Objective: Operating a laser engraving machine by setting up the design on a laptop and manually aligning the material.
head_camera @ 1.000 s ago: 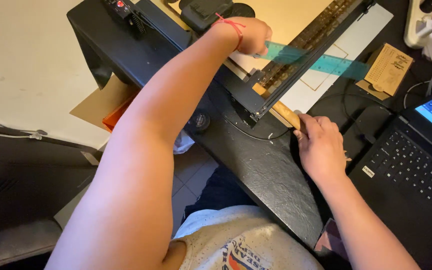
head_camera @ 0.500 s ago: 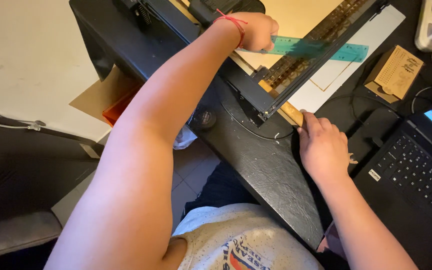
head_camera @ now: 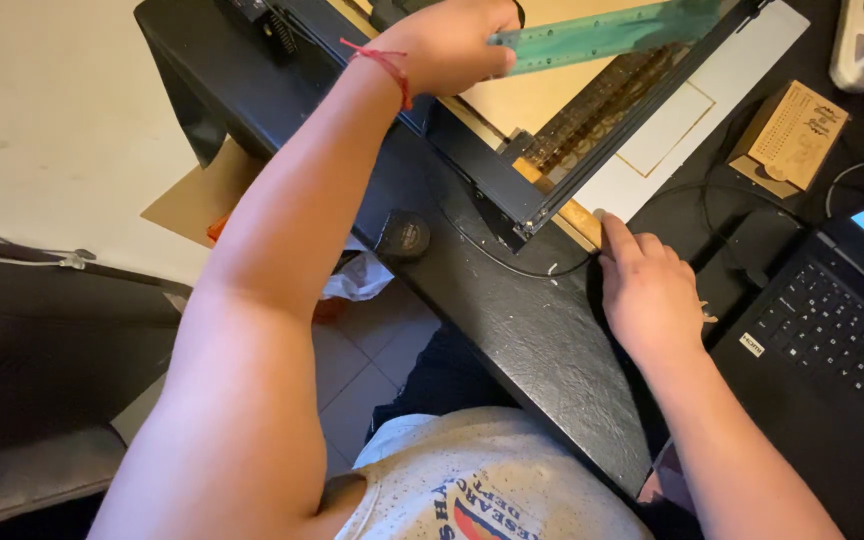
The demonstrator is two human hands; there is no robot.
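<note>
Left hand (head_camera: pixel 452 45) lifted the green ruler (head_camera: pixel 602 30) higher, tilted above the frame (head_camera: pixel 552 190)

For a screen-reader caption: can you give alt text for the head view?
The left hand holds a green ruler over a black frame on a black desk; the right hand presses a wood sheet at the frame's corner. A laptop sits at right.

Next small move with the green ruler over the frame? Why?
Probably lower the green ruler flat onto the tan sheet. The left hand holds it by one end, angled above the sheet and crossing the black frame rail, so it seems not to be seated. The right hand rests on the dark table, one fingertip at the wooden strip, apparently steadying it.
</note>
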